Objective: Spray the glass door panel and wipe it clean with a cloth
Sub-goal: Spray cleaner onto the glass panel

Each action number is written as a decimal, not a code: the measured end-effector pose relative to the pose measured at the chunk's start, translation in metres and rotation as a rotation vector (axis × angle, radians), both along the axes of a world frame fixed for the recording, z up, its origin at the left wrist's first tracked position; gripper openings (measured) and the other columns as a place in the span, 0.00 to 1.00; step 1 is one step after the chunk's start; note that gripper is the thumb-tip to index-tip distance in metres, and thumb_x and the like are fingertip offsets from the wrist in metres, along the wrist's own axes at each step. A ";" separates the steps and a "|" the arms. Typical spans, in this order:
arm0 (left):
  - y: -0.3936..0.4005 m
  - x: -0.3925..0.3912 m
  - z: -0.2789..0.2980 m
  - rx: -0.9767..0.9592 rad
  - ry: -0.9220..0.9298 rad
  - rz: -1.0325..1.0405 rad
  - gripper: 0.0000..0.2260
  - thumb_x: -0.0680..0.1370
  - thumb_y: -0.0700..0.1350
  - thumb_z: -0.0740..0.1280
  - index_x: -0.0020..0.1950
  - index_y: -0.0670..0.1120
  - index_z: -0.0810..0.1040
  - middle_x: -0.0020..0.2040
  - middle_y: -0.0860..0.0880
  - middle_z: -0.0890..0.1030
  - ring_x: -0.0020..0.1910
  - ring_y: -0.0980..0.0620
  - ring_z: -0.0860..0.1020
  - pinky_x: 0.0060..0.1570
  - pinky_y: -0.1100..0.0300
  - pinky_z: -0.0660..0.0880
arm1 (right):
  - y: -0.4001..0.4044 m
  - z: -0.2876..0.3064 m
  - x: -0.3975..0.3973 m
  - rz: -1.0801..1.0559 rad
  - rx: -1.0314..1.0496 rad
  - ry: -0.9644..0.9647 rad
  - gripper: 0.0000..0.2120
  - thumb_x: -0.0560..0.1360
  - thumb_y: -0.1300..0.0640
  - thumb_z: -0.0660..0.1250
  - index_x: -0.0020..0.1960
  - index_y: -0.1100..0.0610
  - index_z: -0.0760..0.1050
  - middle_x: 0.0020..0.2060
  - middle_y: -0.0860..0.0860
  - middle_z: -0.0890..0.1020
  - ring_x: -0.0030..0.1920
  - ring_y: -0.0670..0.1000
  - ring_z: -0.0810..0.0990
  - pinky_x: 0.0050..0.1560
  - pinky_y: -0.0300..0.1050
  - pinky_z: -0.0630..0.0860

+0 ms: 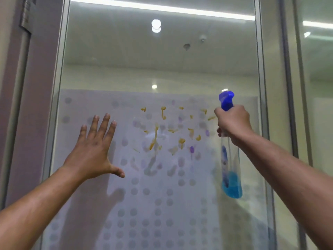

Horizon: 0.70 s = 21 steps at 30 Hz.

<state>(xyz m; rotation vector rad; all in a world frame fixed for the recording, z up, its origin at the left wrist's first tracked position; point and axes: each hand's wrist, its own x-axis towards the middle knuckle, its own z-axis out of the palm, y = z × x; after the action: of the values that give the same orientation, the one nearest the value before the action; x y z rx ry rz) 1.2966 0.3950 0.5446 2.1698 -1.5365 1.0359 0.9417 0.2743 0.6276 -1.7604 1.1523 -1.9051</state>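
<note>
while right hand (234,123) grips spray bottle (230,170), stains (169,130) mid-panel

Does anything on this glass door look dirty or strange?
Yes. Yellow-brown smears are scattered over the middle of the glass panel, between the open left hand and the spray bottle held by the right hand. Some have run downward.

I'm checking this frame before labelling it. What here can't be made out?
Head view only:
- Cloth: none in view; the left hand is open and empty.
- Trigger finger: hidden behind the right hand gripping the spray bottle.
- Bottle label: too blurred to read.
- Glass door panel: bottom cut off by the frame edge.
- Whether the yellow smears are already wetted: unclear.
</note>
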 end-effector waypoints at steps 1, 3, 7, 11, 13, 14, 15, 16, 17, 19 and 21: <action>0.000 0.000 -0.001 -0.001 -0.001 -0.007 0.78 0.54 0.89 0.62 0.81 0.47 0.22 0.80 0.49 0.17 0.81 0.42 0.20 0.85 0.35 0.38 | 0.000 -0.004 0.000 -0.003 0.004 0.004 0.08 0.76 0.55 0.65 0.42 0.59 0.72 0.32 0.56 0.79 0.31 0.64 0.85 0.45 0.69 0.86; -0.001 0.001 -0.002 -0.007 -0.004 -0.020 0.78 0.54 0.89 0.63 0.82 0.48 0.22 0.81 0.49 0.18 0.81 0.43 0.20 0.85 0.35 0.38 | 0.005 -0.011 0.008 0.003 -0.014 0.033 0.09 0.77 0.54 0.65 0.43 0.59 0.73 0.35 0.60 0.83 0.38 0.68 0.87 0.48 0.68 0.85; -0.001 0.003 -0.001 -0.013 -0.017 -0.013 0.77 0.53 0.90 0.60 0.82 0.49 0.21 0.81 0.49 0.18 0.81 0.43 0.20 0.85 0.35 0.39 | 0.027 -0.019 0.057 0.082 -0.078 0.211 0.11 0.77 0.52 0.66 0.42 0.60 0.77 0.41 0.66 0.85 0.42 0.68 0.86 0.48 0.60 0.85; 0.001 0.004 -0.002 -0.016 -0.027 -0.016 0.77 0.53 0.90 0.60 0.82 0.50 0.21 0.82 0.49 0.19 0.82 0.42 0.23 0.85 0.34 0.39 | 0.044 -0.035 0.114 0.149 -0.104 0.393 0.12 0.78 0.48 0.66 0.47 0.58 0.76 0.44 0.59 0.83 0.45 0.64 0.82 0.41 0.50 0.74; 0.002 0.004 -0.002 -0.021 -0.028 -0.019 0.77 0.53 0.89 0.61 0.82 0.50 0.22 0.82 0.49 0.20 0.83 0.42 0.23 0.85 0.34 0.40 | 0.048 -0.046 0.133 0.173 -0.104 0.431 0.12 0.78 0.48 0.66 0.51 0.57 0.75 0.46 0.57 0.81 0.45 0.64 0.79 0.42 0.49 0.70; 0.002 0.004 -0.002 -0.022 -0.030 -0.016 0.77 0.53 0.89 0.61 0.82 0.50 0.22 0.82 0.49 0.20 0.83 0.42 0.23 0.85 0.35 0.40 | 0.048 -0.052 0.139 0.181 -0.105 0.451 0.12 0.78 0.48 0.66 0.50 0.57 0.74 0.45 0.56 0.81 0.44 0.62 0.79 0.41 0.48 0.69; 0.001 0.004 -0.002 -0.024 -0.032 -0.015 0.77 0.53 0.89 0.61 0.82 0.50 0.22 0.82 0.49 0.20 0.83 0.42 0.24 0.85 0.35 0.40 | 0.049 -0.058 0.142 0.186 -0.106 0.468 0.11 0.78 0.48 0.66 0.49 0.56 0.73 0.42 0.54 0.80 0.40 0.60 0.78 0.37 0.48 0.68; 0.001 0.004 -0.002 -0.028 -0.034 -0.016 0.77 0.53 0.90 0.60 0.82 0.51 0.22 0.82 0.49 0.20 0.83 0.42 0.24 0.85 0.35 0.40 | 0.049 -0.063 0.144 0.188 -0.104 0.482 0.11 0.78 0.48 0.66 0.48 0.56 0.72 0.40 0.53 0.78 0.38 0.58 0.77 0.34 0.47 0.66; 0.000 0.005 -0.003 -0.032 -0.037 -0.017 0.77 0.53 0.90 0.60 0.82 0.51 0.22 0.82 0.49 0.20 0.83 0.42 0.24 0.84 0.35 0.39 | 0.048 -0.067 0.143 0.188 -0.104 0.488 0.11 0.78 0.48 0.65 0.47 0.56 0.72 0.40 0.53 0.78 0.37 0.57 0.76 0.33 0.47 0.65; 0.000 0.006 -0.003 -0.039 -0.043 -0.018 0.77 0.53 0.90 0.59 0.82 0.50 0.22 0.82 0.50 0.20 0.82 0.42 0.23 0.84 0.36 0.39 | 0.045 -0.070 0.136 0.169 -0.106 0.476 0.12 0.78 0.47 0.65 0.49 0.56 0.73 0.42 0.54 0.79 0.41 0.60 0.77 0.35 0.48 0.66; 0.001 0.007 -0.004 -0.042 -0.049 -0.018 0.77 0.53 0.90 0.58 0.83 0.50 0.23 0.82 0.49 0.20 0.83 0.42 0.23 0.85 0.35 0.40 | 0.039 -0.066 0.119 0.120 -0.097 0.435 0.12 0.79 0.46 0.65 0.49 0.55 0.73 0.41 0.54 0.78 0.42 0.60 0.76 0.37 0.49 0.67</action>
<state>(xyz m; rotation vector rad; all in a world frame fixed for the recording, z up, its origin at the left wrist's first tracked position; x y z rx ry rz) 1.3037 0.3957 0.5406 2.1137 -1.5391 1.1131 1.0602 0.3136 0.5615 -2.3192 1.0673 -1.5764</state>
